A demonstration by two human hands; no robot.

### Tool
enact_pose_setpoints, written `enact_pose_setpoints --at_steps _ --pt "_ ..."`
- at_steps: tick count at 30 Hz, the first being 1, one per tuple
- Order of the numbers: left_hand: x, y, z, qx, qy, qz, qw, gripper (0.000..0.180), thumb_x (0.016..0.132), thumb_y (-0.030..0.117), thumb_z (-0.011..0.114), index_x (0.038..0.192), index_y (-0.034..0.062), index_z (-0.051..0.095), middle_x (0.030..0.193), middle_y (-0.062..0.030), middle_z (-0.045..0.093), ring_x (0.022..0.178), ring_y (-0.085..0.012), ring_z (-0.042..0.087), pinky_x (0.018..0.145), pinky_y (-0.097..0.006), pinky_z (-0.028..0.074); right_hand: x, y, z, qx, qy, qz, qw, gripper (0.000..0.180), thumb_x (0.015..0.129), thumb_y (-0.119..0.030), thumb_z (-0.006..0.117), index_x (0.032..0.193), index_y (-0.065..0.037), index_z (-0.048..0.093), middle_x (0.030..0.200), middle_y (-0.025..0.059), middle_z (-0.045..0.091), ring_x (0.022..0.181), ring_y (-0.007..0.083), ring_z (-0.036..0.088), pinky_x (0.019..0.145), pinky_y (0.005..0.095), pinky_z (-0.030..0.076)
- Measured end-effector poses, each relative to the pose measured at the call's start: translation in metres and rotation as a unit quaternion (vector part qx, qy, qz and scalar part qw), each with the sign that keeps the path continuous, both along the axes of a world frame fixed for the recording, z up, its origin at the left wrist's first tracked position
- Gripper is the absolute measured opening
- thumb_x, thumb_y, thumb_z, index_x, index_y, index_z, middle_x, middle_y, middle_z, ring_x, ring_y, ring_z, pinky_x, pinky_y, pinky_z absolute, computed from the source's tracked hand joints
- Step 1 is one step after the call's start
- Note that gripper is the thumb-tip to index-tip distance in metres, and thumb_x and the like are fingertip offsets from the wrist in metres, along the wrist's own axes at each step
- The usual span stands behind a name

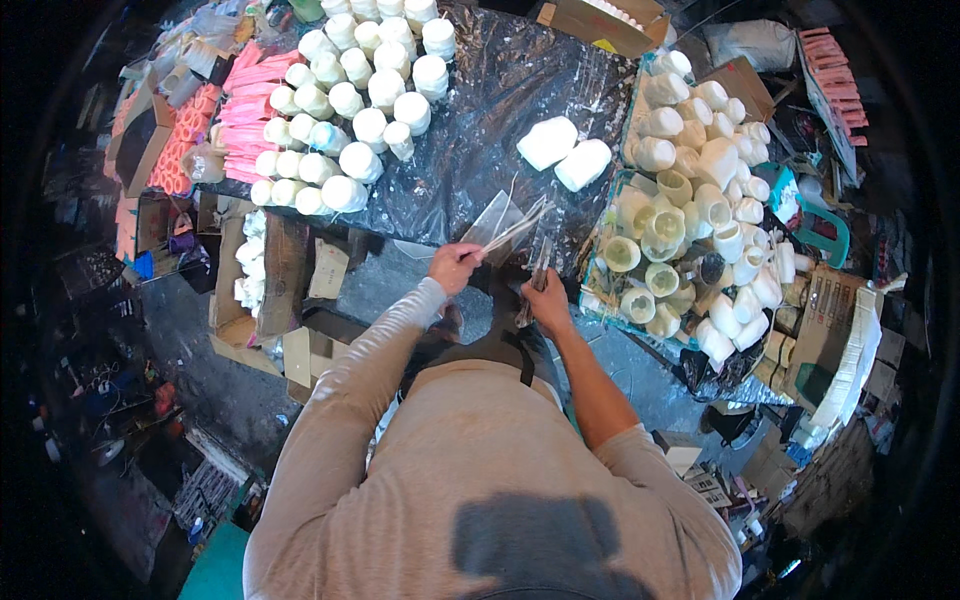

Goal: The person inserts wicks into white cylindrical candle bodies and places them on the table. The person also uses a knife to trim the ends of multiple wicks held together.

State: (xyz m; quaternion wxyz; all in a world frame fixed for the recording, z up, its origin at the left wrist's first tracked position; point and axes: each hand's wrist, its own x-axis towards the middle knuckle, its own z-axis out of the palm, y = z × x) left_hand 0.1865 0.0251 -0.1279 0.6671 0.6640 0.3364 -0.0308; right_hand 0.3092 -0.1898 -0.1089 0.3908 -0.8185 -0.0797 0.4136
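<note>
My left hand (456, 268) is closed, pinching a bundle of thin, pale strips (518, 226) that point up and to the right over the table's near edge. A flat, clear sheet (492, 214) lies just beyond that hand. To its right, my right hand (547, 297) is closed around a narrow, shiny tool (541, 262) held upright; its exact kind is not clear. Two white rounded cup-like pieces (548, 143) lie on the black plastic table cover (490, 90), beyond both hands.
Several rows of white cup-like pieces (345, 100) stand on the table's left, beside pink pieces (262, 95). A crate (612, 205) heaped with white and translucent cups stands at the right. Cardboard boxes (283, 272) sit at the lower left, and a green chair (828, 240) is farther right.
</note>
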Motion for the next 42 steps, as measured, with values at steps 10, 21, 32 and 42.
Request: enact_pose_setpoints --at_steps 10,21,32,42 --pt "0.02 -0.016 -0.02 0.256 0.027 0.013 0.966 0.019 0.091 0.015 0.07 0.104 0.005 0.079 0.1 -0.0216 0.074 0.093 -0.0402 0.07 0.086 -0.047 0.055 -0.066 -0.052 -0.01 0.108 0.104 -0.072 0.986 0.045 0.102 -0.008 0.061 0.142 -0.004 0.041 0.1 0.0082 0.063 0.081 0.0165 0.067 0.072 0.0328 0.059" --pt "0.016 -0.026 -0.042 0.344 -0.027 -0.007 0.938 0.013 0.086 0.009 0.072 0.098 0.006 0.077 0.094 -0.0187 0.069 0.087 -0.0405 0.068 0.08 -0.048 0.055 -0.071 0.025 -0.009 -0.085 -0.196 0.109 0.971 0.024 0.102 -0.018 0.059 0.117 -0.002 0.048 0.101 0.028 0.068 0.084 0.0466 0.07 0.073 0.0573 0.056" --pt "0.018 -0.023 -0.044 0.366 -0.065 -0.025 0.928 0.012 0.09 0.008 0.07 0.099 0.0038 0.075 0.094 -0.0175 0.07 0.086 -0.0377 0.069 0.079 -0.044 0.057 -0.078 0.052 -0.021 -0.094 -0.22 0.099 0.966 0.02 0.104 -0.021 0.054 0.109 -0.003 0.048 0.099 0.0301 0.067 0.085 0.0532 0.067 0.072 0.0616 0.054" --pt "0.038 -0.022 -0.048 0.405 -0.087 -0.137 0.9 0.012 0.092 0.013 0.065 0.099 0.01 0.074 0.098 -0.0132 0.068 0.087 -0.0379 0.069 0.08 -0.047 0.057 -0.072 0.041 -0.025 -0.133 -0.291 0.106 0.942 0.022 0.104 -0.024 0.053 0.104 -0.003 0.046 0.085 0.0249 0.068 0.075 0.0479 0.07 0.064 0.057 0.057"
